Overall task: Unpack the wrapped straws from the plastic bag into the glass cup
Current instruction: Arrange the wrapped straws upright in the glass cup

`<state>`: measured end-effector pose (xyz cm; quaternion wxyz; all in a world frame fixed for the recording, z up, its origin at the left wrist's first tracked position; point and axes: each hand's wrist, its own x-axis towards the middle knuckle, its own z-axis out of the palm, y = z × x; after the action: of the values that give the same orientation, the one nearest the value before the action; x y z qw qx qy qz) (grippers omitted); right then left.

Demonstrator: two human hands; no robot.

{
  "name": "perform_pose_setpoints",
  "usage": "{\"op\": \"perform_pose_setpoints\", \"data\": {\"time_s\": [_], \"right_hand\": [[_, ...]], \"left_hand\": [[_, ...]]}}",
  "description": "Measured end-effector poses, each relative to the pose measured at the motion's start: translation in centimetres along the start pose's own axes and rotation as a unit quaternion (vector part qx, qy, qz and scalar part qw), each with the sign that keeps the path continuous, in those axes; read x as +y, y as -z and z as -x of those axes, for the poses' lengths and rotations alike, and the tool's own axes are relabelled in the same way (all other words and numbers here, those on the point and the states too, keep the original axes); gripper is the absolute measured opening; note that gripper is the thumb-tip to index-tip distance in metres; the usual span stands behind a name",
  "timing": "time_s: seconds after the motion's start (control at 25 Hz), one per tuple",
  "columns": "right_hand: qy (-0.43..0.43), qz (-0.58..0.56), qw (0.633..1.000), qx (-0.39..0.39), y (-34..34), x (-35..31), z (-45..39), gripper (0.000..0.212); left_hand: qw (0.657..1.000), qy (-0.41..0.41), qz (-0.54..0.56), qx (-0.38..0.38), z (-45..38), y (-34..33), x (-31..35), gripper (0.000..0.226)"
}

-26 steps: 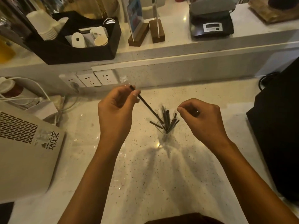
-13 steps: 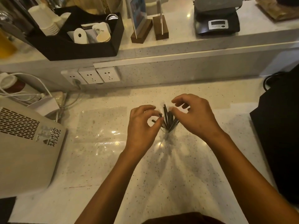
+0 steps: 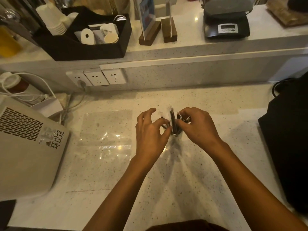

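Spanning the speckled table, a flat plastic bag lies left of a glass cup holding dark wrapped straws upright. Left hand and right hand flank the cup, curled fingers pinching the straws.

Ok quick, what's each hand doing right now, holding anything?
Left hand: fingers curled at the straws in the glass cup; grip cannot be told.
Right hand: fingers curled round the straw tops, gathering them.
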<state>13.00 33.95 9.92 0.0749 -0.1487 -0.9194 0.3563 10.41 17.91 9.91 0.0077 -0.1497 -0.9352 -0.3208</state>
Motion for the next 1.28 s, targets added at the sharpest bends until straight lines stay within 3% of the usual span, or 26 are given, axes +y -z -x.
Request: {"op": "perform_pose_setpoints", "data": {"time_s": [0.32,0.56,0.68,0.88,1.0,1.12,1.28], "right_hand": [[0.015,-0.044,0.997,0.067,2.3,-1.5,0.1,0.018],[0.062,-0.127,0.982,0.124,8.9,-6.1,1.6,0.012],[0.119,-0.145,0.968,0.166,11.3,-8.4,3.2,0.015],[0.196,-0.162,0.947,0.199,11.8,-11.0,6.5,0.017],[0.191,-0.185,0.945,0.190,10.8,-11.1,8.9,0.017],[0.167,-0.197,0.952,0.163,8.1,-9.6,11.9,0.020],[0.092,-0.171,0.973,0.125,3.9,-6.2,14.7,0.014]], "left_hand": [[0.995,0.018,0.093,-0.012,-0.1,2.3,1.0,0.038],[0.979,0.051,0.194,0.041,0.4,6.8,2.6,0.012],[0.965,0.065,0.253,-0.003,1.1,9.4,4.4,0.036],[0.911,0.137,0.373,-0.114,2.2,12.1,5.7,0.053],[0.866,0.181,0.430,-0.180,3.4,12.3,5.1,0.056],[0.828,0.218,0.486,-0.177,4.8,11.8,4.1,0.048],[0.845,0.245,0.466,-0.095,6.7,10.5,2.7,0.036]]}}
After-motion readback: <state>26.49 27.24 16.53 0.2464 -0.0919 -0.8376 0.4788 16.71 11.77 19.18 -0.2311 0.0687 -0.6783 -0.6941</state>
